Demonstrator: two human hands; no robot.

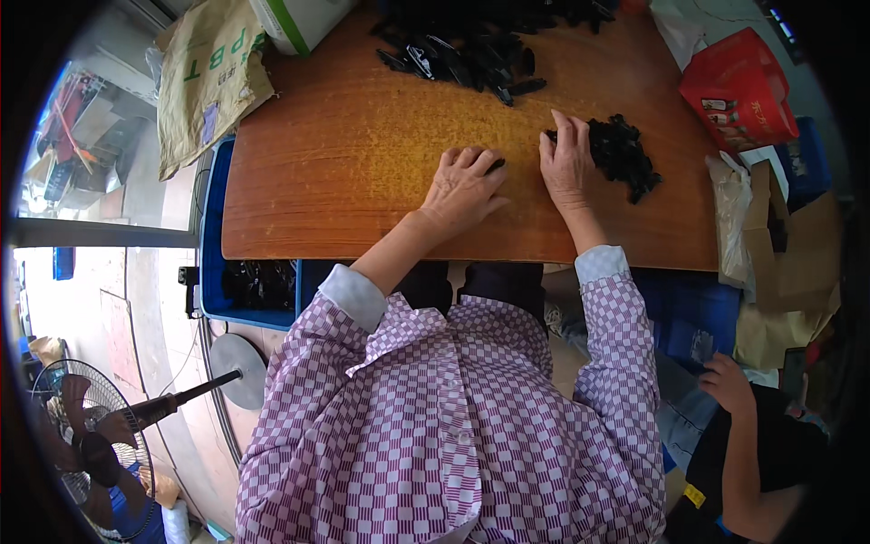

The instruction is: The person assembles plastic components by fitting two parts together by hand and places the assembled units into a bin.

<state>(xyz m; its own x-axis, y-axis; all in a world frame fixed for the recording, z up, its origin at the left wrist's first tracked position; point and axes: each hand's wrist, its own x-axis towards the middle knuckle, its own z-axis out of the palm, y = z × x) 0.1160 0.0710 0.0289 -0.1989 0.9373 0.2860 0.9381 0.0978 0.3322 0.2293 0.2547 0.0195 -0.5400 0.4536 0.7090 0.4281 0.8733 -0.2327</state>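
Observation:
On the brown wooden table (326,181), my left hand (458,192) lies palm down with its fingers curled. A small black part (495,166) shows at its fingertips. To its right, my right hand (568,163) reaches forward, its fingers bent over the table. Between its thumb and forefinger a bit of a small black part (551,134) shows; the rest is hidden. A pile of small black parts (625,156) lies against the right side of that hand. At the table's far side is a larger heap of longer black pieces (462,54).
At the far left lies a tan sack (213,77). A blue crate (214,272) holding black pieces stands below the left edge. To the right are a red bag (739,89) and a cardboard box (793,245). A fan (95,453) stands lower left; another person's hand (728,383) is lower right.

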